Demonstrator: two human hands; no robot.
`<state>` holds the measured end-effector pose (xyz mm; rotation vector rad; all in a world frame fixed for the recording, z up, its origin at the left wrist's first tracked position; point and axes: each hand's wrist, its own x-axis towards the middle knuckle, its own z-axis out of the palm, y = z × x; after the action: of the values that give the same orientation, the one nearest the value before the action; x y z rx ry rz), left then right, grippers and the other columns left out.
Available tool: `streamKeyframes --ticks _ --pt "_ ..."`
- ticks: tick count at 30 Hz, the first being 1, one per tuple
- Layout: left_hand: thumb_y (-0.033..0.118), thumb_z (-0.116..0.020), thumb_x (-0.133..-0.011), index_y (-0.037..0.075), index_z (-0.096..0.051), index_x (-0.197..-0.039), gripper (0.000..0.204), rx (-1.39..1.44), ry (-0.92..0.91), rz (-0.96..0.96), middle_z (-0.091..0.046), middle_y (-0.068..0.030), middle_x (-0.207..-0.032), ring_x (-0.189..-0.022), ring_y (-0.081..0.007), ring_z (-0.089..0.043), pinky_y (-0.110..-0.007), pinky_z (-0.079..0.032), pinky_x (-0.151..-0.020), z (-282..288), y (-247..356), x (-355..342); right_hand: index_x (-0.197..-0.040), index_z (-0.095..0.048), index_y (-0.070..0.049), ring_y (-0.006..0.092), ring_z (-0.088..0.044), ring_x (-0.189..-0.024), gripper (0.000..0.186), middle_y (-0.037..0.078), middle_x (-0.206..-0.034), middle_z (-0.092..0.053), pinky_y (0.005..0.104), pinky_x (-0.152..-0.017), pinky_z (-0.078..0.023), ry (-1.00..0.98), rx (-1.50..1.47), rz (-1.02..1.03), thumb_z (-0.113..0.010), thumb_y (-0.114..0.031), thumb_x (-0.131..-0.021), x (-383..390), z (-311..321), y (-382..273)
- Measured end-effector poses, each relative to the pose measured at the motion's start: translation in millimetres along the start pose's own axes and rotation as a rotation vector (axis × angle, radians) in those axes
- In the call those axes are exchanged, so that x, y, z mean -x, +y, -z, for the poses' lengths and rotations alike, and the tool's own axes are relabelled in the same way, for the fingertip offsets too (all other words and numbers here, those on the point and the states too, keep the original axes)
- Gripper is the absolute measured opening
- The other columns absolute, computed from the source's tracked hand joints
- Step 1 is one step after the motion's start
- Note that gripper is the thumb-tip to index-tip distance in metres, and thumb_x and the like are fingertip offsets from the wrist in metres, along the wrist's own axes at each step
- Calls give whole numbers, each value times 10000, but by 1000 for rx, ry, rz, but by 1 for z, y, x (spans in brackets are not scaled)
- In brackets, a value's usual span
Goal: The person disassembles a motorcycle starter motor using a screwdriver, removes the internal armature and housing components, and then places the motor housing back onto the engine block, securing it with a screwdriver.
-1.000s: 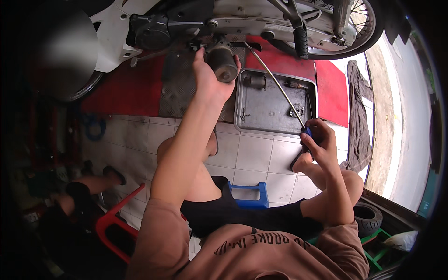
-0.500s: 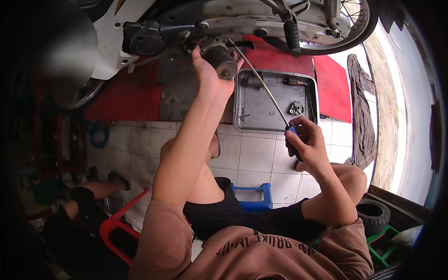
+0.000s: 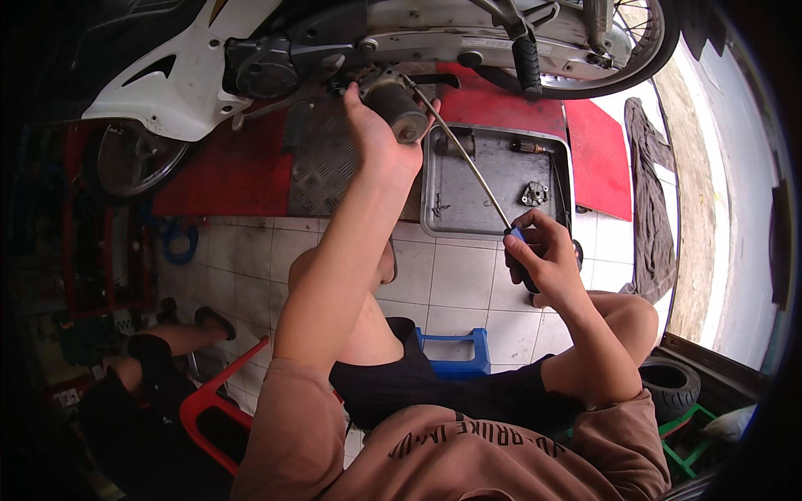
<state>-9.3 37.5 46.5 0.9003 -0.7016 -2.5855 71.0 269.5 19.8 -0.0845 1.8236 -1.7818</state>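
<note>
My left hand (image 3: 380,138) is raised below the motorcycle (image 3: 418,40), its fingers wrapped round a dark cylindrical motor part (image 3: 395,108) with a metal housing at its far end. My right hand (image 3: 551,250) grips the blue and black handle of a long screwdriver (image 3: 469,163). The steel shaft slants up to the left, and its tip meets the far right side of the housing. What the tip sits on is too small to make out. Some of my left fingers are hidden behind the part.
A metal tray (image 3: 501,230) holding several small parts lies beyond my right hand. The motorcycle stands over a red platform (image 3: 225,171). A blue stool (image 3: 455,366) is below me, a red chair (image 3: 209,401) at left, a tyre (image 3: 672,384) at right. Another person's leg (image 3: 180,330) shows at left.
My right hand and the screwdriver handle have shifted slightly left and nearer to me. My left hand stays on the motor part. A blurred pale shape at the upper left has left the view.
</note>
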Motion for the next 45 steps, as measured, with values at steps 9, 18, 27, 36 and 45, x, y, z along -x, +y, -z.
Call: streamKeyframes --ticks 9,18,27,36,45 --pt "512 -393 -939 63 -479 -1151 503 -22 -19 -17 -543 -116 -1002 -795 -241 -578 -459 -531 -767 4 -1 -3 -932 -479 10 96 -535 -507 190 59 -671 -570 241 -434 -412 -29 -15 -11 -625 -113 -926 2 -3 -1" --pt "518 -385 -943 64 -491 -1139 506 -57 -44 -68 -554 -112 -979 -782 -239 -583 -452 -527 -755 4 -7 -4 -907 -459 -5 117 -535 -509 208 64 -663 -562 257 -446 -419 -75 -121 -41 -608 -145 -943 1 -7 6" --pt "516 -386 -941 69 -511 -1111 494 -62 -36 -69 -573 -102 -948 -771 -239 -591 -444 -528 -745 3 -10 -5 -878 -426 -22 106 -512 -501 239 59 -656 -552 255 -443 -397 -74 -156 -37 -606 -163 -946 0 -15 13" --pt "523 -378 -945 53 -527 -1085 512 -84 -68 -95 -585 -101 -917 -762 -240 -597 -443 -529 -731 4 -14 -7 -898 -440 -23 93 -524 -507 257 51 -674 -555 240 -424 -377 -76 -102 -53 -682 -108 -882 -1 -9 11" --pt "535 -378 -948 64 -542 -1091 518 -110 -136 -219 -603 -98 -911 -763 -242 -603 -445 -520 -723 5 -12 -13 -933 -550 14 99 -581 -596 243 42 -731 -582 217 -465 -441 43 -53 94 -746 -57 -807 -1 -3 8"
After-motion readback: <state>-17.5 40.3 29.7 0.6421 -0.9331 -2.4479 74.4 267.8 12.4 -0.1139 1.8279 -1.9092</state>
